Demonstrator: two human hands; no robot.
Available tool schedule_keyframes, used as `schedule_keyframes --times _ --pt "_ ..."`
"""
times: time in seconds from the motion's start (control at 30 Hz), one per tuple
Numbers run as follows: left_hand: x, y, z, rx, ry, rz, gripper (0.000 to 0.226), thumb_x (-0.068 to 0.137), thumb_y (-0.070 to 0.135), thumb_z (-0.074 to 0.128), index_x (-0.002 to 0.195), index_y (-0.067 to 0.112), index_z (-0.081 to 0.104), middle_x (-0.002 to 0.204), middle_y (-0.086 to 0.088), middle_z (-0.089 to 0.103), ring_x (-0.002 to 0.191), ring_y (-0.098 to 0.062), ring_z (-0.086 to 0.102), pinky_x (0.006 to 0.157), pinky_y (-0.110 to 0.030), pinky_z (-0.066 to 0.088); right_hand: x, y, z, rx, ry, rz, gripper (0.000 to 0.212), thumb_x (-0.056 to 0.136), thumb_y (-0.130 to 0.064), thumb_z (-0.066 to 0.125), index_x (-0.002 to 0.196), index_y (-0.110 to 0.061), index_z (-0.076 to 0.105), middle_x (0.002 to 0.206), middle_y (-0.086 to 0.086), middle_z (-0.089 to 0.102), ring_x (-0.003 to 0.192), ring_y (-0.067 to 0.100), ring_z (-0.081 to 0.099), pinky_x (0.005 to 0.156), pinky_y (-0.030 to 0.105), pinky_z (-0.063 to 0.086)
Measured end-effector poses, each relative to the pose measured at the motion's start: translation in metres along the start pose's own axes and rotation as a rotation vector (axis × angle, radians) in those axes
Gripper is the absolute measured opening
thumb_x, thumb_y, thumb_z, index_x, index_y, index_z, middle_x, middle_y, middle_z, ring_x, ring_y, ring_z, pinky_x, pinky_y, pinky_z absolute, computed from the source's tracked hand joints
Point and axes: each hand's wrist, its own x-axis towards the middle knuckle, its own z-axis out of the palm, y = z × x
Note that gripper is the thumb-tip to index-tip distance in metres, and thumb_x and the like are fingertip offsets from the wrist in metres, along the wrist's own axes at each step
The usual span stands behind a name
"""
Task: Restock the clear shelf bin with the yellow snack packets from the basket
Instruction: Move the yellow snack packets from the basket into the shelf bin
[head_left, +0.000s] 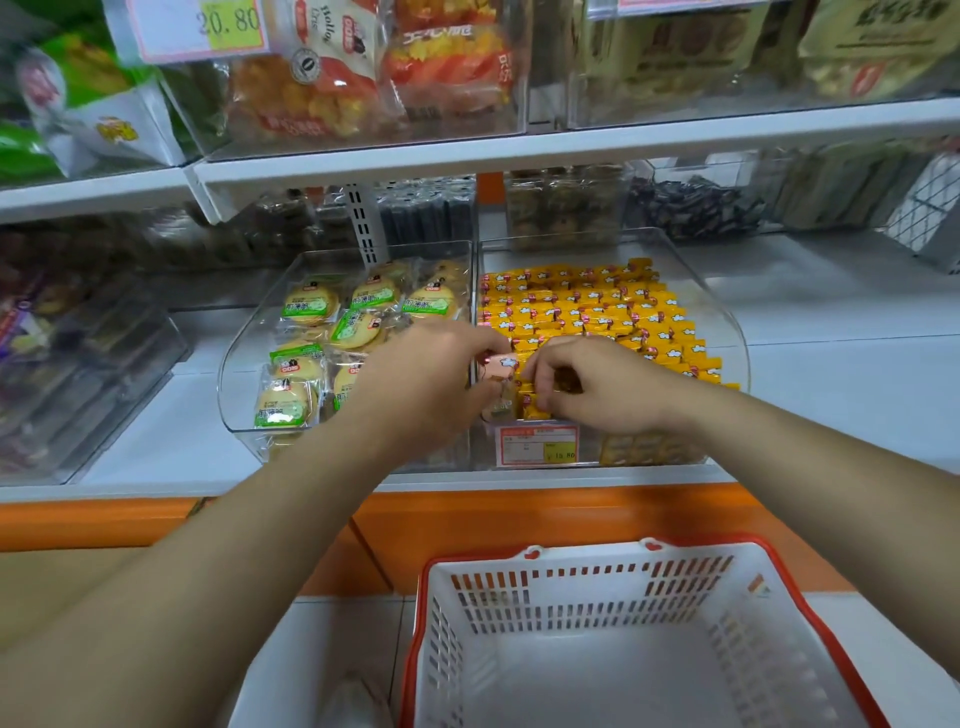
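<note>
Glossy yellow snack packets (597, 312) in rows in the clear shelf bin (727, 332) at our 12 o'clock, our left hand (431, 384) and right hand (597, 387) curled, each pinching packets at its near edge, slotted white basket (597, 597) at 6 o'clock

Left hand (431, 379) and right hand (597, 387) bare. Both forearms bare along whole visible length: left running in from 8 o'clock, right from 4 o'clock. Finger detail blurred.

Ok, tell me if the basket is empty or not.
Empty, as far as visible: the basket shows only bare white floor; its near end is cut off.
</note>
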Motion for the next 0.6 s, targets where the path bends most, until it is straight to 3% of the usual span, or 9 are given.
schedule_keyframes --times 0.1,0.23,0.37,0.47,0.6 --pt "-0.003 -0.002 0.012 0.037 -0.074 -0.016 0.031 0.095 0.036 0.068 0.126 0.033 0.065 0.125 0.009 0.068 0.117 -0.018 0.057 0.087 -0.043 0.055 0.0 0.0 0.0 -0.003 0.002 -0.007 0.012 0.087 -0.021 0.07 0.079 -0.029 0.066 0.109 -0.015 0.061 0.102 -0.013 0.049 0.084 0.01 0.035" --pt "-0.003 -0.009 0.017 0.077 -0.085 0.018 0.033 0.097 0.048 0.059 0.126 0.035 0.067 0.127 0.014 0.066 0.117 -0.017 0.053 0.086 -0.041 0.053 0.006 -0.005 -0.004 0.022 -0.009 0.005 0.007 0.087 -0.023 0.071 0.091 -0.028 0.069 0.102 -0.011 0.064 0.097 0.002 0.058 0.083 0.022 0.048" --pt "-0.007 -0.007 0.022 0.027 -0.118 0.051 0.031 0.1 0.041 0.058 0.128 0.031 0.067 0.125 0.01 0.066 0.115 -0.015 0.058 0.09 -0.041 0.054 0.025 -0.013 -0.016 0.152 0.04 0.063 0.014 0.096 -0.024 0.062 0.103 -0.025 0.074 0.101 -0.004 0.071 0.095 0.008 0.064 0.082 0.026 0.052" --pt "-0.009 -0.006 0.024 0.025 -0.08 0.066 0.028 0.1 0.037 0.06 0.126 0.03 0.069 0.12 0.009 0.068 0.109 -0.015 0.061 0.081 -0.036 0.055 0.044 -0.022 -0.011 -0.007 -0.074 0.076 0.014 0.094 -0.016 0.063 0.093 -0.021 0.077 0.093 -0.009 0.072 0.086 0.002 0.062 0.078 0.024 0.049" --pt "-0.009 -0.007 0.024 0.018 -0.054 0.041 0.026 0.099 0.039 0.061 0.123 0.032 0.066 0.116 0.01 0.068 0.103 -0.015 0.061 0.067 -0.027 0.044 0.056 -0.026 -0.012 -0.059 -0.128 0.098 0.034 0.088 -0.001 0.059 0.067 -0.028 0.063 0.076 -0.012 0.064 0.074 0.0 0.056 0.066 0.022 0.043"
